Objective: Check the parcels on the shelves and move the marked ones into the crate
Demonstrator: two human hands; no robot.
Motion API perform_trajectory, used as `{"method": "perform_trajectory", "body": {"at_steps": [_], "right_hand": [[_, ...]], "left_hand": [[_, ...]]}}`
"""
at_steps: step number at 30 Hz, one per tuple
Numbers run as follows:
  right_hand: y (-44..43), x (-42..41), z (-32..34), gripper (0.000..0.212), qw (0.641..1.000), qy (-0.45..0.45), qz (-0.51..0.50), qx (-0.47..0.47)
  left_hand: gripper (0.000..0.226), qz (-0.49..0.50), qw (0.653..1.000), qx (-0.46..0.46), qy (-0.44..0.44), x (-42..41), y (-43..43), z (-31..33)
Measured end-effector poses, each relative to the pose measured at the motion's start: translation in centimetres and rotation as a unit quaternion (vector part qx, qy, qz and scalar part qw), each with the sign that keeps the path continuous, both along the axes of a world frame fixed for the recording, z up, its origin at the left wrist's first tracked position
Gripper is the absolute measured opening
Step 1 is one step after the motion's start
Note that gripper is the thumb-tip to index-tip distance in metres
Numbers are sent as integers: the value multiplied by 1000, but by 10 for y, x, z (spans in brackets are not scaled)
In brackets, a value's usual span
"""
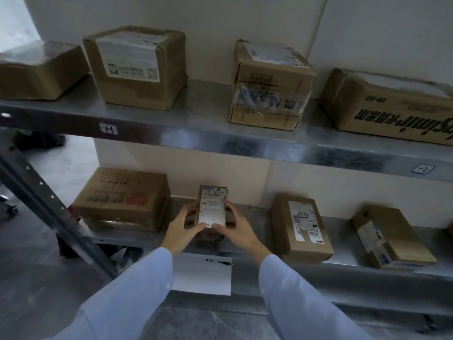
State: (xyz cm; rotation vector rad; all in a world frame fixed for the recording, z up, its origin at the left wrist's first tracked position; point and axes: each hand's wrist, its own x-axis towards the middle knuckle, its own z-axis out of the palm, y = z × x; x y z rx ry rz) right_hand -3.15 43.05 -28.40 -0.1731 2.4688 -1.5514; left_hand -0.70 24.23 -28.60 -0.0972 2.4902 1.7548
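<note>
A small cardboard parcel [212,204] with a white shipping label facing me is tilted up on the lower shelf [257,214]. My left hand [182,228] grips its left side and my right hand [234,228] grips its right side, thumbs at its bottom edge. To its left lies a wide box [122,197] with a red stamp. Right of it sit a labelled parcel [301,224] with a handwritten mark and another labelled parcel [392,238]. No crate is in view.
The upper shelf [201,123], tagged "H" [109,129], holds several cardboard boxes, such as a taped one [269,84]. A white sheet [203,273] with a pen [219,262] lies on the lower shelf's front edge. A slanted metal upright [49,209] stands at left.
</note>
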Motion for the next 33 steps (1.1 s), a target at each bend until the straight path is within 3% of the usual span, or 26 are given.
{"method": "perform_trajectory", "body": {"at_steps": [13, 21, 23, 26, 30, 33], "right_hand": [[12, -5, -26, 74, 998, -50, 19, 33], [16, -17, -4, 56, 993, -36, 34, 105], [10, -22, 4, 56, 990, -7, 37, 138], [-6, -27, 17, 60, 977, 43, 60, 202], [-37, -30, 31, 69, 953, 108, 94, 268], [-67, -32, 33, 78, 942, 124, 110, 291]], "left_hand": [[58, 9, 999, -11, -51, 0, 9, -29], [59, 68, 988, -137, -8, 3, -8, -8], [56, 71, 970, -231, 39, 5, -22, 4], [54, 75, 910, -388, 124, 9, -49, 19], [59, 109, 861, -474, 144, 8, -95, 30], [71, 127, 851, -498, 107, 4, -141, 30]]}}
